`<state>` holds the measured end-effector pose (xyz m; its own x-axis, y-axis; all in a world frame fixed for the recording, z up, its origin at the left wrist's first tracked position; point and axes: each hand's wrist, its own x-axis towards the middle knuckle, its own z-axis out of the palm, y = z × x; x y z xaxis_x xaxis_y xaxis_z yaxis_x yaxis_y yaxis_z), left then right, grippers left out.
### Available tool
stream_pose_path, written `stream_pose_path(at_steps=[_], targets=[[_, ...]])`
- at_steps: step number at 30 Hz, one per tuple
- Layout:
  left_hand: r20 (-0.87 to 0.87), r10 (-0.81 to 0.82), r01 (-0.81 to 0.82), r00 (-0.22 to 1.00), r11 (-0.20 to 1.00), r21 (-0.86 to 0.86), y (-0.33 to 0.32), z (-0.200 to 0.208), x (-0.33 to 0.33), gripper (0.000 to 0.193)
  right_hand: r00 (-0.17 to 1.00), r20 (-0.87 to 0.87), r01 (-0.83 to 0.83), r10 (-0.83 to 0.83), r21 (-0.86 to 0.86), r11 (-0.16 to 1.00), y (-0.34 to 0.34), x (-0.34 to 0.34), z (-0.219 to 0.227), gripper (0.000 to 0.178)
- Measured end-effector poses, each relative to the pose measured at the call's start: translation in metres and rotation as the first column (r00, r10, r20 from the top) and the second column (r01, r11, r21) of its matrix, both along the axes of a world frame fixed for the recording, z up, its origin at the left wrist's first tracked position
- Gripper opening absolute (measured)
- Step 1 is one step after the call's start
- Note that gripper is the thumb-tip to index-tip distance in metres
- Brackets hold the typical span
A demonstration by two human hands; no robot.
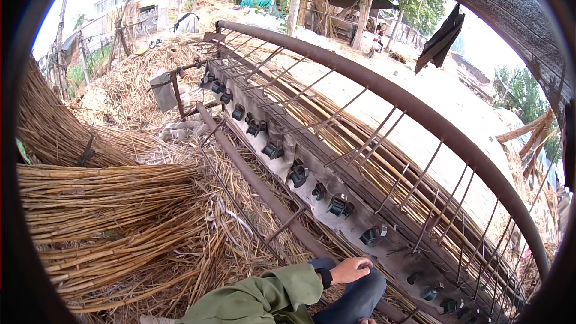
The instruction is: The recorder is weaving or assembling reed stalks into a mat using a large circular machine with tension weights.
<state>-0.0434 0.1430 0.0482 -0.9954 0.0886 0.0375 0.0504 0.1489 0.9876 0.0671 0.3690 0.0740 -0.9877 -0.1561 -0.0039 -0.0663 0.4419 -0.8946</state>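
My left hand (351,270), in a green sleeve (264,297) with a black band (324,277) at the wrist, rests on my raised knee (367,294) in blue jeans. Its fingers are loosely bent and apart, and I see nothing held in them. Only a sliver of skin, perhaps my right hand (366,321), shows at the lower edge; its fingers are hidden. Beyond the knee runs a long weaving frame with a row of dark green spools (340,206) along its pale side. The spool (373,236) nearest my left hand is apart from it.
A curved rusty pipe (384,87) with thin rods arches over the frame, and reed stalks (336,114) lie beneath. A lower metal bar (258,180) slants past my knee. Bundled reeds (108,204) are heaped left. A dark cloth (441,39) hangs upper right.
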Motion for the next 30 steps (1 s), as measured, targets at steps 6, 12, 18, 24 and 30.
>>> stream_pose_path(at_steps=[6,12,18,24,30], targets=[[0.003,-0.161,0.159,0.987,0.981,0.114,0.028,0.001,0.046,0.033,0.99,-0.05,-0.125,0.132,0.129,0.984,0.007,-0.006,-0.033,0.026],[-0.045,-0.155,0.158,0.987,0.986,0.053,0.02,0.014,0.076,0.031,0.996,-0.065,-0.054,0.063,0.137,0.989,-0.009,-0.031,0.007,0.03],[-0.074,-0.171,0.176,0.983,0.982,0.068,0.015,0.017,0.084,0.033,0.859,-0.358,-0.295,0.366,0.238,0.925,-0.026,-0.103,0.016,0.029],[-0.125,-0.217,0.218,0.968,0.976,-0.008,0.019,0.036,0.094,0.03,0.784,-0.328,-0.408,0.527,0.367,0.836,-0.05,-0.15,0.002,0.026],[-0.123,-0.208,0.201,0.97,0.977,-0.065,0.013,0.048,0.108,0.033,0.659,-0.479,-0.274,0.58,0.565,0.778,-0.055,-0.128,0.004,0.022]])
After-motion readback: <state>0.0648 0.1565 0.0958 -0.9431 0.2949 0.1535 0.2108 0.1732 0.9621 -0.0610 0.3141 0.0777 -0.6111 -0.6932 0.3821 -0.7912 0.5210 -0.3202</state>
